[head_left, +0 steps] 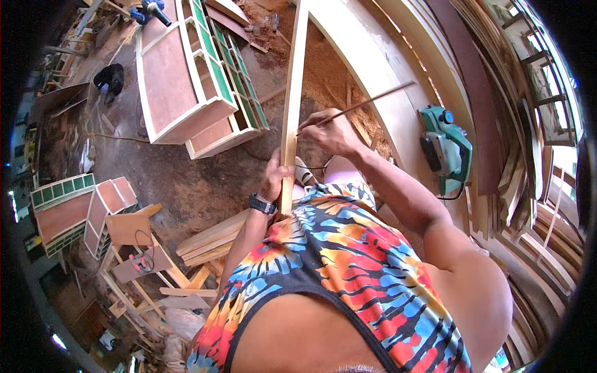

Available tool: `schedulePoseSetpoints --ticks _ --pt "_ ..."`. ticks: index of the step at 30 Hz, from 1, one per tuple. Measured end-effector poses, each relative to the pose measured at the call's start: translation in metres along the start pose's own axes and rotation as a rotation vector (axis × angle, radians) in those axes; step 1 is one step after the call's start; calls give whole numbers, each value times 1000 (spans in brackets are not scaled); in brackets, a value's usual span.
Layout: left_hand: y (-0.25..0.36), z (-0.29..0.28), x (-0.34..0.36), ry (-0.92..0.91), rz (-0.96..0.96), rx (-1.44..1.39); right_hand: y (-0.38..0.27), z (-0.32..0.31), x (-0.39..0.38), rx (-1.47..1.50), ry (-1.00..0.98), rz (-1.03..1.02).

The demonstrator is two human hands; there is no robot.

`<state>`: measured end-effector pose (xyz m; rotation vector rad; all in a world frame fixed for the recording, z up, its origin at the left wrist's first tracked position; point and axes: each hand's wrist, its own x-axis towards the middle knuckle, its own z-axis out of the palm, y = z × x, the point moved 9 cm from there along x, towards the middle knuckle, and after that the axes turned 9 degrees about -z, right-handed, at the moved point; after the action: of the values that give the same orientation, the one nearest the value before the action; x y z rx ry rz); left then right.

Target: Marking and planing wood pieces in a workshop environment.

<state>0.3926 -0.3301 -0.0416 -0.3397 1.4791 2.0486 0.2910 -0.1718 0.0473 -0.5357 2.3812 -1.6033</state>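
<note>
A long pale wooden beam (294, 81) runs from near my waist away to the far edge of the view. My left hand (272, 178), with a dark watch on its wrist, is wrapped round the near part of the beam. In my right hand (334, 132) is a thin brown stick (379, 97), gripped close to one end. That end meets the beam's right side, or comes very near it; the long free end points to the far right. My fingers partly cover the stick.
On a wide pale board (367, 56) to the right rests a green electric planer (444, 146), with stacked planks (528, 124) beyond. Wooden cabinet frames (180, 74) stand at far left; boards (211, 239) lie near left. Sawdust (323, 74) covers the floor past the beam.
</note>
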Motion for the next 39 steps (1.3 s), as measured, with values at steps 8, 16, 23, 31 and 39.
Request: schedulePoseSetpoints --ticks 8,16,23,31,39 --pt "8 35 -13 -326 -96 -467 36 -81 -51 214 329 268" --pt "3 119 -74 -858 -242 -1177 35 -95 13 139 257 -16" --pt "-31 165 -130 -748 -299 -1325 39 -21 110 -226 -196 -244" --pt "-51 192 -126 -588 -259 -1381 59 -10 89 -716 -313 -380" --pt "-38 212 -129 -559 -246 -990 0 -151 51 174 176 -286"
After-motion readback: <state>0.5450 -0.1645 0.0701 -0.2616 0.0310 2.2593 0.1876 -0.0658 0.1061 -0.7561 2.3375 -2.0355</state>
